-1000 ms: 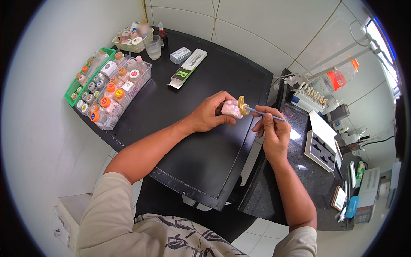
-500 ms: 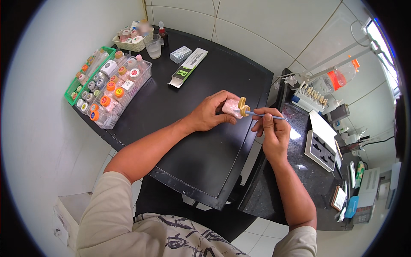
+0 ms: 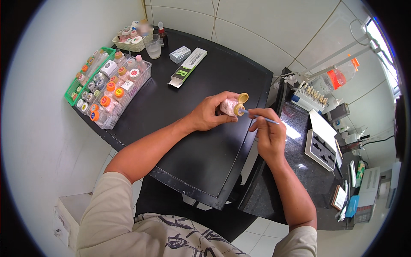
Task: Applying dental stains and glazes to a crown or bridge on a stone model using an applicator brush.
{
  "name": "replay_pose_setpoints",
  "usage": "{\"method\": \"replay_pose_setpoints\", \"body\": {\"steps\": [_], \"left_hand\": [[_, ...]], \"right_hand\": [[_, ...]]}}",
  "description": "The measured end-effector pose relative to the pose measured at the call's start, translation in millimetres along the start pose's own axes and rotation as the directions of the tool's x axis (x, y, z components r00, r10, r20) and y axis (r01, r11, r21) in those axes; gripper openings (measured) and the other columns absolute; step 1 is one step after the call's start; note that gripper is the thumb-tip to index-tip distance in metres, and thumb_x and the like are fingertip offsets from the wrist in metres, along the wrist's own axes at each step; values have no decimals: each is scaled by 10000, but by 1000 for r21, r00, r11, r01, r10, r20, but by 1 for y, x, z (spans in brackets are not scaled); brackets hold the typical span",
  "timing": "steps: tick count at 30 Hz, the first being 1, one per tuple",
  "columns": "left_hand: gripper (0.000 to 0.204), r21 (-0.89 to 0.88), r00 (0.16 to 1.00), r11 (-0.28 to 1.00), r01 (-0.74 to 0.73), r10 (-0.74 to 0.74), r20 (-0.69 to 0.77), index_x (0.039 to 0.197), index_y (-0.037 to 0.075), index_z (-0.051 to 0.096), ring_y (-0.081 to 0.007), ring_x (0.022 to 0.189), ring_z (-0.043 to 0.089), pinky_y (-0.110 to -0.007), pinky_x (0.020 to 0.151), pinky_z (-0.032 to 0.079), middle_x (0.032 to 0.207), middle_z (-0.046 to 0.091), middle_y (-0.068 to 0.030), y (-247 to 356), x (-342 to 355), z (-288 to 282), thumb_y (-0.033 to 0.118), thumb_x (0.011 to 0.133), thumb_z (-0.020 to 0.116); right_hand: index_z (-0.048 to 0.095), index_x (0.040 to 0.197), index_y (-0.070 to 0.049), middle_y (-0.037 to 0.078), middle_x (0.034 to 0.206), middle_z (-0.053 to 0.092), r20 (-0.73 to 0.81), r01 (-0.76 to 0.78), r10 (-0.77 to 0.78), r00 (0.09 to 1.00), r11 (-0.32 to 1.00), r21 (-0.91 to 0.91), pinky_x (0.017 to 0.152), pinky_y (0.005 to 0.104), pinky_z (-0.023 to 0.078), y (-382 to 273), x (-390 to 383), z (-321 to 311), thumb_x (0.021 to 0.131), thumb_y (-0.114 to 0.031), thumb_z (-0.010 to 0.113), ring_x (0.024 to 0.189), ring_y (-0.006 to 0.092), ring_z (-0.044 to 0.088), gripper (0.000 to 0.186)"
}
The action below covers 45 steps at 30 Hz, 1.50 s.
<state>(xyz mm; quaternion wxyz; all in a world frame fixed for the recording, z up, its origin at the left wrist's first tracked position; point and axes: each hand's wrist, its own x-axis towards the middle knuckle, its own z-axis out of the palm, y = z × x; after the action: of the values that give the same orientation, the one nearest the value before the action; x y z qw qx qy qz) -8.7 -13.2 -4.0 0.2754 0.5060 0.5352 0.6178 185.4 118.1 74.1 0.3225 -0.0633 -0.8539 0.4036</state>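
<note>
My left hand is closed around a small clear bottle of pink powder, held tilted to the right over the black table, its yellow flip cap open. Facing it, my right hand pinches a thin light-blue stick whose far end is at or inside the bottle's mouth. Whether powder is on the stick's tip is too small to tell.
On the black table: baskets of jars, a plastic cup, a dropper bottle, a grey case and a long carton. A dark counter at right holds an open case, tools and a rack.
My right hand has shifted slightly left, the blue stick now angled more downward at its outer end. The bottle has turned, showing its mouth and open cap more.
</note>
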Motion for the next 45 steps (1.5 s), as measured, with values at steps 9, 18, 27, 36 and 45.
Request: {"method": "replay_pose_setpoints", "body": {"steps": [9,18,27,36,45], "left_hand": [[612,50,997,996,-74,75,-9,1462,33,514,-146,1094,700,-313,942,581,1202,693,-58,-1,1,1,97,948,841],[519,-7,999,1000,27,-27,-28,1308,75,419,-120,1100,650,-299,898,574,1212,631,-68,-9,0,1,56,967,810],[533,-16,1000,1000,1,-2,-28,1263,71,454,-137,1017,662,-325,849,560,1133,655,-76,-7,0,1,171,940,866],[508,-59,1000,998,-8,9,19,1316,58,433,-135,1096,676,-314,927,579,1215,637,-72,-13,-1,-2,53,972,806],[484,-16,997,1000,-11,12,78,1358,47,495,-155,1128,690,-343,966,580,1226,674,-86,-6,1,-1,40,974,789]], "right_hand": [[728,1161,23,122,1009,738,-10,18,-18,1000,1000,1,629,279,551,3,-1,0,1105,-71,572,708,164,726,190],[744,1204,-15,110,1040,750,9,-43,43,999,998,50,608,268,536,5,-3,-2,1095,-61,586,705,155,728,197],[761,1219,-18,117,1025,783,45,-92,91,995,995,37,590,267,535,3,0,1,1070,-39,615,713,156,744,209],[756,1156,4,108,995,773,37,-87,85,996,994,67,587,259,534,4,-1,1,1092,-77,599,724,150,748,188],[747,1115,7,100,931,741,16,2,-3,1000,999,39,573,263,523,7,-3,-2,1095,-82,594,710,152,739,178]]}}
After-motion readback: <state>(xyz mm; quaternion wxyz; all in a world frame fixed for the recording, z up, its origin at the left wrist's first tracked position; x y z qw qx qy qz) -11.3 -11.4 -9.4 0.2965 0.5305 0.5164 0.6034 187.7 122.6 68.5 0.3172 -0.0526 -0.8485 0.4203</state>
